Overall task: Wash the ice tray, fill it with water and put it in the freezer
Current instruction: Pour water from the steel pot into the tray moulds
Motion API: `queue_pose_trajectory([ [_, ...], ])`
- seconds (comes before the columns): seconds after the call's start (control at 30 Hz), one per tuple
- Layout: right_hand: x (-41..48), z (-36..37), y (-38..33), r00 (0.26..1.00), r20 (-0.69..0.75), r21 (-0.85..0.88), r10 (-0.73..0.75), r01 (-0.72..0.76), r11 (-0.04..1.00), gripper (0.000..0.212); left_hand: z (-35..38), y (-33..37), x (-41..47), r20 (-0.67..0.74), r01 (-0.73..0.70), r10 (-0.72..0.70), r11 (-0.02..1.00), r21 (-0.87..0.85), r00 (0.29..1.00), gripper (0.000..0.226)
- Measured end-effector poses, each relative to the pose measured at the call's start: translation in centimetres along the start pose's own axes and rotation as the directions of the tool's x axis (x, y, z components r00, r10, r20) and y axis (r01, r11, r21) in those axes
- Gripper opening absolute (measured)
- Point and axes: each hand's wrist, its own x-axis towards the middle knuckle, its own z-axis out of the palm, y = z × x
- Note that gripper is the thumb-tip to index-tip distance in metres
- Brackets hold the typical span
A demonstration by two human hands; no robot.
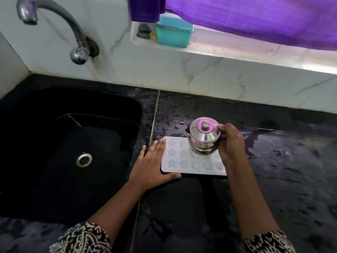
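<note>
A curved tap (54, 21) juts from the wall at the upper left, over a black sink (45, 143) with a metal drain (84, 159) in its floor. The sink's left side is cut off by the frame.

Right of the sink, the left hand (153, 165) lies flat on the wet black table (273, 170). Its fingers (160, 145) are straight and close together against the left edge of the tray (178, 161), and its thumb runs along the near edge. The white tray rests flat on the table just right of the sink, and its cells are star-shaped. Whether they hold water is hard to make out.

On the sill behind stands a teal box (174, 32), its top partly hidden by a purple cloth (255, 19).

A lidded steel pot (203, 137) is held above the tray's far right part and covers several cells. Its spout points left, and no stream can be made out. The right hand (231, 143) grips the pot from the right, fingers curled round a handle that is mostly hidden. Its wrist covers the tray's right end.

Patterned sleeves are cut off at the bottom.
</note>
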Motion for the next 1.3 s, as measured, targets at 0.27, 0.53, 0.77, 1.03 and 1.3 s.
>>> queue_pose_trajectory([
  [0.27,0.4,0.9,0.2,0.999,0.034,-0.142,0.005,0.000,0.990,0.035,-0.1,0.1,0.2,-0.006,0.013,-0.013,1.000,0.008,1.000,0.122],
  [0.53,1.0,1.8,-0.2,0.997,0.079,-0.224,0.001,0.017,0.974,0.035,-0.1,0.1,0.2,-0.018,0.014,-0.014,1.000,-0.014,1.000,0.121],
  [0.77,1.4,2.1,-0.3,0.993,0.116,-0.280,-0.026,0.058,0.958,0.035,-0.1,0.1,0.3,-0.019,0.016,-0.016,1.000,-0.009,1.000,0.122],
  [1.03,1.6,2.5,-0.7,0.991,0.133,-0.334,-0.033,0.076,0.940,0.033,0.0,0.0,0.4,-0.013,0.020,-0.020,1.000,0.005,1.000,0.123],
  [1.3,1.7,3.2,-1.0,0.986,0.159,-0.408,-0.049,0.111,0.906,0.036,-0.1,0.1,0.3,-0.027,0.016,-0.016,1.000,-0.017,1.000,0.122],
])
